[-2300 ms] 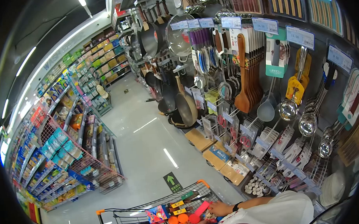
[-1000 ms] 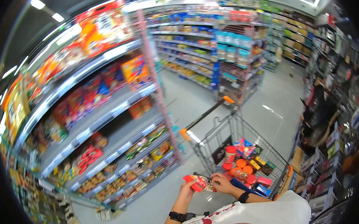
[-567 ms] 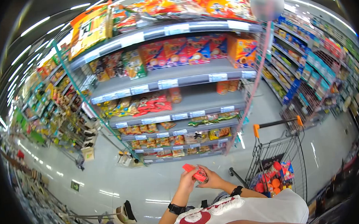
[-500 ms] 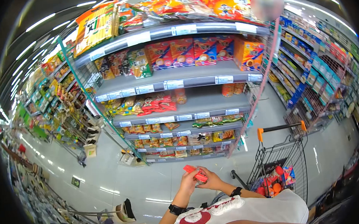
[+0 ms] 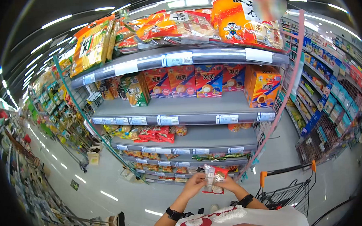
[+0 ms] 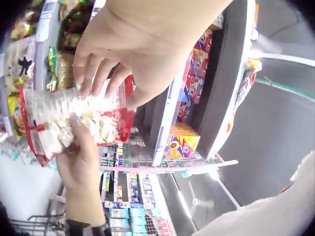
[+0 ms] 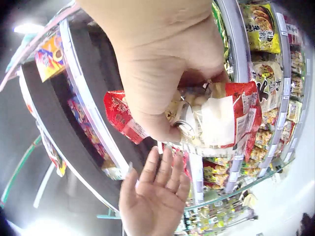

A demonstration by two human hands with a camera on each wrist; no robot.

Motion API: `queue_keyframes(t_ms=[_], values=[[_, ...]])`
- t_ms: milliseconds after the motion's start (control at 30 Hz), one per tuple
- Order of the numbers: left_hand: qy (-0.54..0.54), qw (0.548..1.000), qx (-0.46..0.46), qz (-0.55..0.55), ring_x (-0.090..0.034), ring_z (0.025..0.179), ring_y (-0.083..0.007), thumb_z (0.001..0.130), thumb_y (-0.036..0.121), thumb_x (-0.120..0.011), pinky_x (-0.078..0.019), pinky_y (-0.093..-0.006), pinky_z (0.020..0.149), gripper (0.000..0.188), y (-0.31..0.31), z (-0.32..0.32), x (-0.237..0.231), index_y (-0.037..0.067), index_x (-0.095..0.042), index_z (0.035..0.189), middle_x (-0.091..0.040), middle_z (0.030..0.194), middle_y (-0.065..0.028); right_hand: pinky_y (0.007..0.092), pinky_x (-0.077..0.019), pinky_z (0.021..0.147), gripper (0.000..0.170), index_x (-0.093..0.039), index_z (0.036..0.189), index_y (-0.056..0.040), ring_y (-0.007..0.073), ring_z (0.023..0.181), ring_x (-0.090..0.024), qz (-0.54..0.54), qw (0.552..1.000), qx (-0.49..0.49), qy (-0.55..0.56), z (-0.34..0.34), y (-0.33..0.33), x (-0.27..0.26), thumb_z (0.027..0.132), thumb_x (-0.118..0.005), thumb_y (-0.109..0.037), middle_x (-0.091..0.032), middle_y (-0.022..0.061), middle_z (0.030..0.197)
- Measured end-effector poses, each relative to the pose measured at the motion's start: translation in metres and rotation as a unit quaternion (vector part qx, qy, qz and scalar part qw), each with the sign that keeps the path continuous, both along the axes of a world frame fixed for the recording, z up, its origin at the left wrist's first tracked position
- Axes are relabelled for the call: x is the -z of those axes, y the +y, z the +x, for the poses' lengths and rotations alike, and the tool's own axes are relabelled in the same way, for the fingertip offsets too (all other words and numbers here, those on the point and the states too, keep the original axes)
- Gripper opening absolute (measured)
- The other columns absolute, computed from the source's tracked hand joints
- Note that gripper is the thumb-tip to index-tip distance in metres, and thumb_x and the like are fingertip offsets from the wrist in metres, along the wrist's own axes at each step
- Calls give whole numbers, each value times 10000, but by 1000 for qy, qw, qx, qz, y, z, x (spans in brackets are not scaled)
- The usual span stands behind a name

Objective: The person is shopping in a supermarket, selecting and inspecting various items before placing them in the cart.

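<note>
A red and clear packet (image 5: 213, 179) with pale pieces inside is held up in front of the body. My right hand (image 5: 231, 185) pinches it, thumb on one face and the other fingers mostly hidden behind. In the right wrist view the right hand (image 7: 167, 73) covers part of the packet (image 7: 216, 120). Beside the packet's edge is my left hand (image 7: 157, 196), palm showing, fingers nearly straight. The left wrist view has the left hand (image 6: 142, 49) with its fingertips against the packet (image 6: 42, 105), and the right thumb on its face.
Snack shelves (image 5: 180, 107) stand ahead, with boxes (image 5: 181, 82) and large bags (image 5: 237, 23). The shopping cart (image 5: 289, 191) is at the lower right, on the grey floor (image 5: 99, 177). Other aisles run off to the left and right.
The shelves look larger and nearer, and the cart sits lower in view. The packet has turned and its clear part shows more. My left hand's grip around it has loosened.
</note>
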State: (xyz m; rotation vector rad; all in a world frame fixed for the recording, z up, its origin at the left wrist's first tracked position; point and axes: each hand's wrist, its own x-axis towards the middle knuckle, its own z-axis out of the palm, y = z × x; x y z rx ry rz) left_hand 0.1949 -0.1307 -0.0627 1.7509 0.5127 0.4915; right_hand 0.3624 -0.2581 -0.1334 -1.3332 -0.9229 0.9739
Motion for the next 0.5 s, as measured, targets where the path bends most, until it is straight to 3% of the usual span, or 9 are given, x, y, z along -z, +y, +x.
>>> queue_keyframes(t_ms=[67, 167, 233, 300, 400, 500], values=[[10, 981, -90, 174, -533, 981, -201, 780, 227, -673, -448, -298, 814, 532, 1, 19, 3, -17, -425, 1183, -511, 1121, -150, 302, -444, 855, 459, -485, 1182, -36, 155, 986, -551, 9, 991, 24, 134, 16, -1, -16, 742, -600, 19, -572, 44, 1101], [-31, 977, -80, 193, -502, 1061, -246, 739, 264, -708, -438, -332, 858, 689, -1, 37, 12, -31, -346, 1246, -444, 1214, -197, 317, -449, 865, 435, -443, 1224, -25, 158, 1018, -535, 16, 966, 30, 258, 37, 8, -5, 803, -554, -19, -551, 55, 1132], [-10, 999, -7, 31, -496, 1085, -256, 748, 253, -699, -425, -339, 884, 705, -9, 39, 30, -40, -319, 1265, -445, 1228, -199, 328, -449, 877, 404, -459, 1214, -26, 167, 1018, -540, 16, 950, 40, 308, 36, 19, -11, 816, -530, -22, -552, 54, 1132], [14, 992, 64, -106, -498, 1102, -248, 750, 237, -693, -410, -338, 911, 684, -10, 40, 46, -44, -342, 1265, -489, 1205, -190, 322, -449, 872, 397, -469, 1207, -28, 166, 1011, -541, 14, 970, 18, 243, 35, 30, -24, 814, -529, -19, -556, 57, 1124], [56, 990, 82, -102, -530, 1047, -225, 750, 228, -691, -422, -331, 894, 607, 2, 39, 26, -41, -412, 1217, -552, 1120, -166, 308, -443, 862, 391, -476, 1196, -21, 157, 997, -537, -2, 991, 6, 133, 38, 38, -24, 808, -529, -25, -562, 58, 1108], [21, 983, 90, -156, -557, 978, -187, 728, 208, -711, -448, -310, 852, 562, 16, 42, 21, -34, -461, 1170, -578, 1076, -131, 307, -433, 864, 397, -474, 1189, -8, 154, 1001, -530, 11, 997, -8, 73, 41, 48, -32, 798, -535, -40, -560, 57, 1115]])
